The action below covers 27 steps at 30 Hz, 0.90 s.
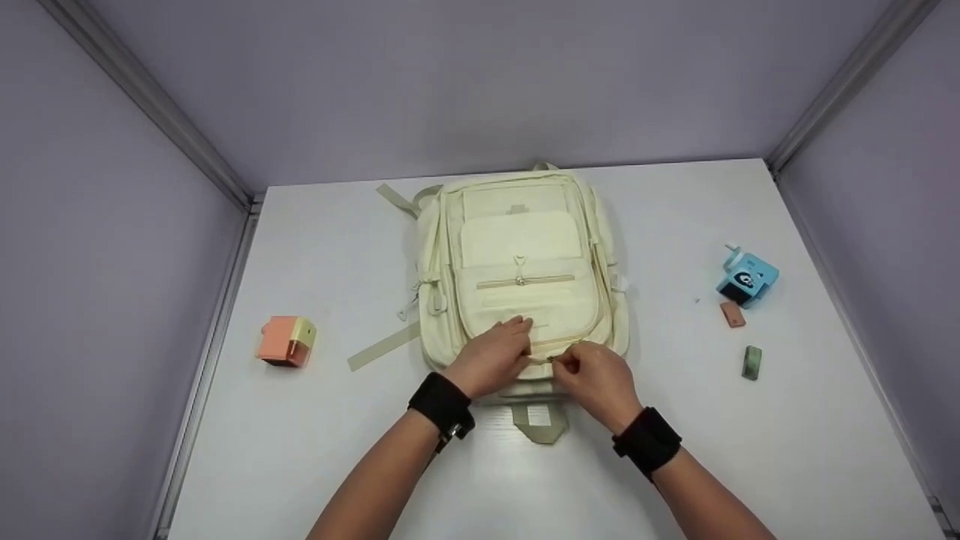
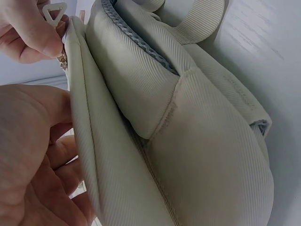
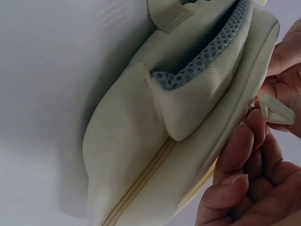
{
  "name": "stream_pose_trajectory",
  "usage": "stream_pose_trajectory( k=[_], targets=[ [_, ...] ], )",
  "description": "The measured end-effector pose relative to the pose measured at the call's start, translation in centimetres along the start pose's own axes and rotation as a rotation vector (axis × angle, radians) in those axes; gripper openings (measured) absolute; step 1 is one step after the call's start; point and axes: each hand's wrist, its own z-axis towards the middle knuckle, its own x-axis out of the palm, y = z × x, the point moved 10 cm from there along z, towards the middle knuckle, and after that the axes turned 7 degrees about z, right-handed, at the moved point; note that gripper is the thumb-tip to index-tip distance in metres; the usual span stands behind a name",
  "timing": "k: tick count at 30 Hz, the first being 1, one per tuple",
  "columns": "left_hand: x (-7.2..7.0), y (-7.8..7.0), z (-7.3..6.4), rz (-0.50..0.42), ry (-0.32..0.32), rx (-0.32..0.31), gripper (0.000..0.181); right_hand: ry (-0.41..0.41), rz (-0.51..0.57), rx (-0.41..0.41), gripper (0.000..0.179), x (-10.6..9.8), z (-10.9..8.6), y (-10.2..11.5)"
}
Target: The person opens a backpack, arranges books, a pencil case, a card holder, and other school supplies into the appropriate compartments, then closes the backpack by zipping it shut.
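Observation:
A cream backpack [image 1: 525, 240] lies front side up on the white table. My right hand [image 1: 596, 379] pinches a zipper slider at the lower front pocket. In the left wrist view, the gold slider [image 2: 62, 59] sits at that hand's fingertips, beside a pale triangular pull [image 2: 55, 14]. The same pull [image 3: 277, 110] hangs between both hands in the right wrist view. My left hand [image 1: 491, 356] rests on the pocket front just left of the slider. Its fingers reach up the fabric and its thumb lies near the zipper; the bag's edge hides their tips in the left wrist view.
An orange and yellow block-shaped gadget [image 1: 287, 341] stands on the left. At the right are a blue gadget with a crank [image 1: 748, 277], a small reddish-brown block [image 1: 733, 314] and a green block [image 1: 751, 362]. A strap [image 1: 384, 346] trails left; grey partitions [image 1: 480, 90] surround the table.

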Motion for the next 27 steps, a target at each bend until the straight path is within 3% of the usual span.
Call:
stream_pose_trajectory(
  k=[9,15,19,27],
  targets=[
    [-0.1,0.2,-0.9,-0.033,-0.007,0.003,0.016,0.049,0.021,-0.035,0.019,2.1,0.1,1.9],
    [-0.2,0.4,-1.1,-0.016,-0.014,0.023,0.020,0.038,0.007,-0.039,0.017,2.0,0.4,1.8],
    [-0.3,1.4,-2.0,0.004,-0.003,0.019,0.021,0.042,0.021,-0.026,0.017,1.8,0.4,1.4],
    [-0.7,3.4,-3.9,0.107,-0.040,0.007,0.014,0.042,0.063,0.019,0.018,1.7,0.3,0.9]
  ],
)
